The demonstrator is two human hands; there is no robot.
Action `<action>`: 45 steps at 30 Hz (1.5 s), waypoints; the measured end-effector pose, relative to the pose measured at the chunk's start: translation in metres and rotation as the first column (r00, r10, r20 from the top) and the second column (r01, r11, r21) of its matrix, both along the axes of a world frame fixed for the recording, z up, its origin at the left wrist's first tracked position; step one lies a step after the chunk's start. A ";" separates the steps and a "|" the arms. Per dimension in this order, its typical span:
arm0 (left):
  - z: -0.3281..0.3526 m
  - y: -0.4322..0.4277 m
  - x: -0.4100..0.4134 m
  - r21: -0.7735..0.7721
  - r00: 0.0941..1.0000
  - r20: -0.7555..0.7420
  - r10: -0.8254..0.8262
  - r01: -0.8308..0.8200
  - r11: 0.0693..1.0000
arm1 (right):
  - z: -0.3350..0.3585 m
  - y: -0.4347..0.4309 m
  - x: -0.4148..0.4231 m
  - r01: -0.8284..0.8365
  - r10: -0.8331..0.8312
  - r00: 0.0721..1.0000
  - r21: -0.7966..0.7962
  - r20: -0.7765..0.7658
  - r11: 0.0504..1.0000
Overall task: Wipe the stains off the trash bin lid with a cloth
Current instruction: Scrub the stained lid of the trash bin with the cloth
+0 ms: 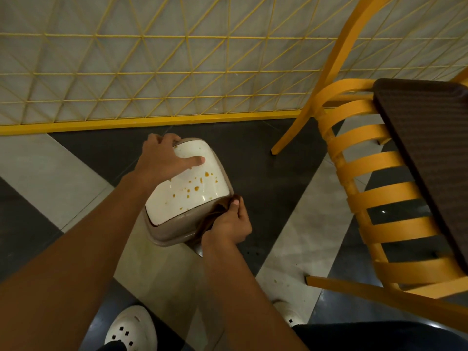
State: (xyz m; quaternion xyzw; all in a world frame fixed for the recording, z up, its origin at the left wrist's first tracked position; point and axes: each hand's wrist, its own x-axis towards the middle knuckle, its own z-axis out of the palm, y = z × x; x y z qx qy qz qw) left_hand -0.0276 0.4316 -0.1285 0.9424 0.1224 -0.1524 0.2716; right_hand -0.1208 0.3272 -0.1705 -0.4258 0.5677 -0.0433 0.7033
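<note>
A: Bin (174,233) stands on the floor (278,173) near the yellow mesh panel (177,72), with the chair (367,173) off to the right. Its white lid (187,196) faces up and tilts slightly.

B: Stain count?

A: Many orange spots (196,188), scattered mostly across the middle and the right part of the lid. No wiped streak or cleaned patch is visible among them. Judgement: wiping has not begun, or has barely begun.

B: Hands?

A: Left hand (164,158) lies spread over the far left corner of the lid, fingers wrapped round the bin's edge and the thumb flat on the white surface. It looks like a steadying hold. Right hand (231,224) sits at the near right corner of the bin, its grip closed on a brown cloth (215,214). The cloth hangs bunched against the bin's rim, just beside the lid edge, not yet on the spots.

B: Remaining work?

A: Nearly all of it, by the evidence. The cloth must come up onto the lid and cover the spotted zone. The area under the left hand cannot be checked for stains.
</note>
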 end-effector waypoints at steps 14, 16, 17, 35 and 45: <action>-0.012 0.006 -0.022 0.125 0.940 -0.113 0.322 -0.308 0.943 | 0.017 -0.057 0.082 -0.577 0.609 0.793 -0.308 0.012 0.757; -0.016 0.004 -0.040 0.100 0.912 -0.091 0.401 -0.392 0.914 | 0.019 -0.060 0.090 -0.679 0.734 0.679 -0.380 0.001 0.629; -0.018 0.003 -0.050 0.082 0.900 -0.045 0.434 -0.429 0.899 | 0.021 -0.061 0.094 -0.722 0.787 0.617 -0.401 -0.005 0.564; -0.036 -0.010 -0.048 0.199 0.976 0.132 -0.171 0.143 0.970 | 0.014 -0.050 0.075 -0.724 0.878 0.478 -0.562 0.010 0.401; -0.042 -0.011 -0.050 0.190 0.966 0.192 -0.172 0.135 0.972 | -0.004 -0.054 0.009 -0.655 0.798 0.602 -0.569 0.004 0.497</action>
